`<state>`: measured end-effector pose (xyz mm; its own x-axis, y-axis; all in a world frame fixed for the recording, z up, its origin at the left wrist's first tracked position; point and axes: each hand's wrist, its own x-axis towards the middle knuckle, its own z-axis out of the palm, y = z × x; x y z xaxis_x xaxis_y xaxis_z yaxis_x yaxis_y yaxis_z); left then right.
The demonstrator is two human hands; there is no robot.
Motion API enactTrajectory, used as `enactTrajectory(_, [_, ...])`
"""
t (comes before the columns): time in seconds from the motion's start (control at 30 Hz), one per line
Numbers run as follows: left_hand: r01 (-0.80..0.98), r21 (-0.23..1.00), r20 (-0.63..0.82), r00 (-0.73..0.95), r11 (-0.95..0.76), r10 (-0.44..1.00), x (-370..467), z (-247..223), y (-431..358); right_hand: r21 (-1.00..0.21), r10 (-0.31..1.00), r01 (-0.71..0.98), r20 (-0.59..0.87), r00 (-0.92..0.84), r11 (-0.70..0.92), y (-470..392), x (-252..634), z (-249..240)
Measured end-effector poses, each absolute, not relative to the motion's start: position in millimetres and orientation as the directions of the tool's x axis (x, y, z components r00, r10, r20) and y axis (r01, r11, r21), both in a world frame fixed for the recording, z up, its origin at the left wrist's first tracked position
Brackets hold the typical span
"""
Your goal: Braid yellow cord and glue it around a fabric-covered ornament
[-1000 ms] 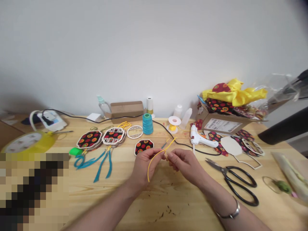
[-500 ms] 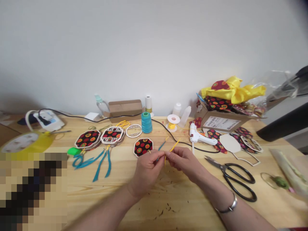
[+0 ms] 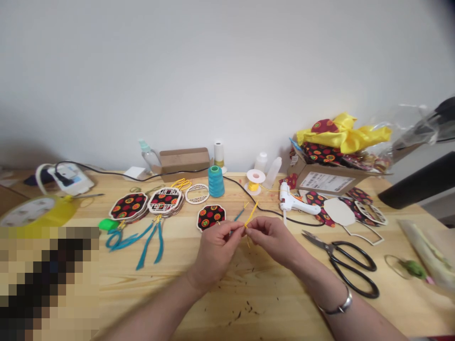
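Both my hands meet over the table, fingertips pinched on a thin yellow cord (image 3: 252, 214). My left hand (image 3: 218, 244) and my right hand (image 3: 270, 237) almost touch where the cord crosses itself; a short end hangs below. Just beyond my left fingers lies a teal tassel (image 3: 239, 215) with a yellow tip, its lower part hidden by that hand. Behind the left hand is a black, red-patterned fabric plaque (image 3: 211, 218) with a pale edge. A teal thread cone (image 3: 215, 182) stands farther back, near a spool of yellow cord (image 3: 253, 186).
Black-handled scissors (image 3: 350, 265) lie right of my hands, with a white glue gun (image 3: 296, 204) behind them. A cardboard box (image 3: 327, 182) of fabric stands at the back right. Stacked plaques (image 3: 165, 201) with teal tassels lie left. A black cable (image 3: 159, 175) runs along the back.
The free yellow cord end above my fingers has swung left and now stands steeper. My fingertips have shifted slightly around the crossing, and both hands stay in nearly the same place.
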<state>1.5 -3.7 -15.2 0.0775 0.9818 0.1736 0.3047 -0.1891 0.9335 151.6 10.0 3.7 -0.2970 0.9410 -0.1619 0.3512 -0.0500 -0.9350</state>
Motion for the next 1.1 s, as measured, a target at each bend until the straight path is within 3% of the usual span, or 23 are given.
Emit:
enactTrajectory(0.2, [0.142,0.985,-0.108,0.076,0.096,0.991,2.6,-7.4,-0.3,-0.872,0.946,0.468,-0.02,-0.325,0.142,9.2,156.9,1.2])
enactTrajectory(0.63, [0.157,0.972,-0.19,0.092,0.174,0.978,1.7,-6.0,1.5,-0.709,0.92,0.622,0.099,-0.38,0.333,7.4,161.0,0.6])
enactTrajectory(1.1, [-0.087,0.916,-0.379,0.125,0.391,0.917,3.2,-9.6,3.7,-0.68,0.914,0.638,0.125,-0.386,0.362,10.0,161.6,1.0])
